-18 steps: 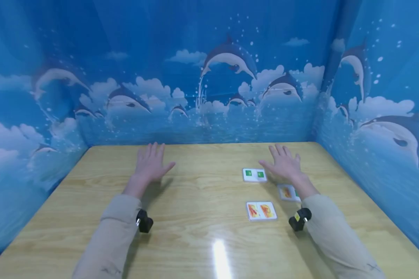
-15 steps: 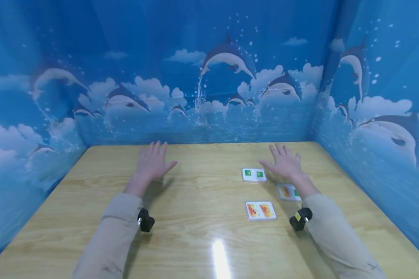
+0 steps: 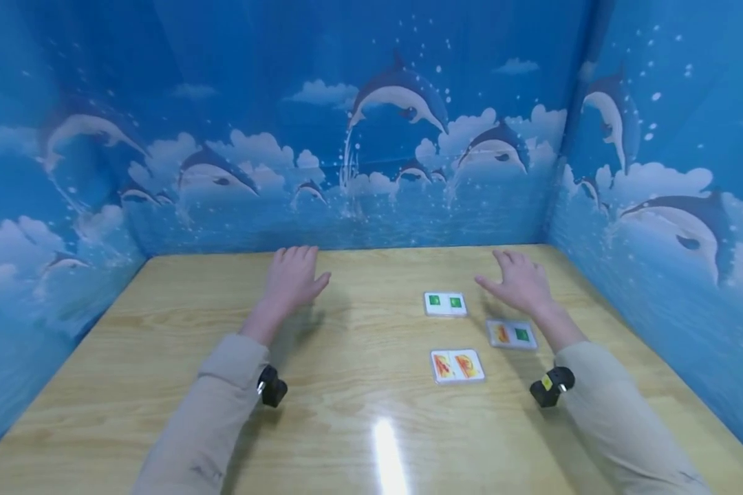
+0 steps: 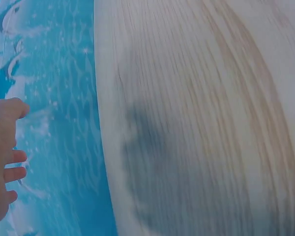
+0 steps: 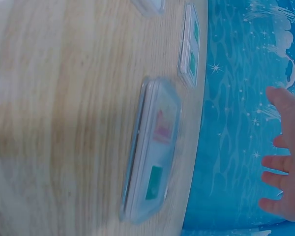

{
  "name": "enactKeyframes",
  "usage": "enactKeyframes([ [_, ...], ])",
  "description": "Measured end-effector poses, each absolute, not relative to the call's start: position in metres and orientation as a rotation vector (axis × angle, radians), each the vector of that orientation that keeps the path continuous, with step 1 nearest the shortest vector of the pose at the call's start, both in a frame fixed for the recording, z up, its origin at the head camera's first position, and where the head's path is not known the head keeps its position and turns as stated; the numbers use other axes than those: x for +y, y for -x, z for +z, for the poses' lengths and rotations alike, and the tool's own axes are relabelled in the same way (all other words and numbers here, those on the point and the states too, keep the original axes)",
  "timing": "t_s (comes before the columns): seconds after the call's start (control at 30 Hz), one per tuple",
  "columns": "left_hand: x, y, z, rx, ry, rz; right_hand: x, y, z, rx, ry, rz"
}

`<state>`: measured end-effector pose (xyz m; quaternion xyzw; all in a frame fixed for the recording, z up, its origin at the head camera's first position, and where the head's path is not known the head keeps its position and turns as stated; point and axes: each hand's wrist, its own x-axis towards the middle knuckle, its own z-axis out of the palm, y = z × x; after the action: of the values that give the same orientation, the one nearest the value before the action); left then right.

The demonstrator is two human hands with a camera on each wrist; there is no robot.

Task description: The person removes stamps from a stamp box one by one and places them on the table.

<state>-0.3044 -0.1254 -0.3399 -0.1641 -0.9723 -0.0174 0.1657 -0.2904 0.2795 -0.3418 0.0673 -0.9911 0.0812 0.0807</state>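
Observation:
My left hand (image 3: 292, 280) hovers over the far left-centre of the table, palm down, fingers loosely bent and thumb out to the side. In the left wrist view its fingers (image 4: 15, 174) show at the left edge, holding nothing. On the far right, my right hand (image 3: 520, 283) hangs in the air, also with nothing in it. Nearest to it are a card with two green squares (image 3: 445, 304) and a card with an orange picture and a green square (image 3: 511, 335). Closer to me lies a card with two orange pictures (image 3: 457, 366). All three look flat and clear-cased.
The wooden table (image 3: 347, 330) has a bright light reflection (image 3: 389, 457) near its front. Blue dolphin-print curtains (image 3: 254, 137) stand along the back and both sides. A small black camera (image 3: 272, 386) sits on the left wrist, another (image 3: 552, 386) on the right.
My left hand has moved right, and its fingers have gone from spread to slightly bent. My right hand has shifted a little right, uncovering more of the orange-and-green card. The cards keep their places.

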Motion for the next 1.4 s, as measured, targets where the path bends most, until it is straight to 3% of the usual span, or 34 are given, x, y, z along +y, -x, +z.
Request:
enactKeyframes([
  [0.4, -0.079, 0.284, -0.336, -2.588, 0.576, 0.075, 0.292, 0.267, -0.338, -2.895, -0.337, 0.209],
  [1.4, -0.002, 0.21, -0.377, -2.701, 1.019, 0.183, 0.275, 0.209, -0.36, -2.69, -0.767, 0.04],
])
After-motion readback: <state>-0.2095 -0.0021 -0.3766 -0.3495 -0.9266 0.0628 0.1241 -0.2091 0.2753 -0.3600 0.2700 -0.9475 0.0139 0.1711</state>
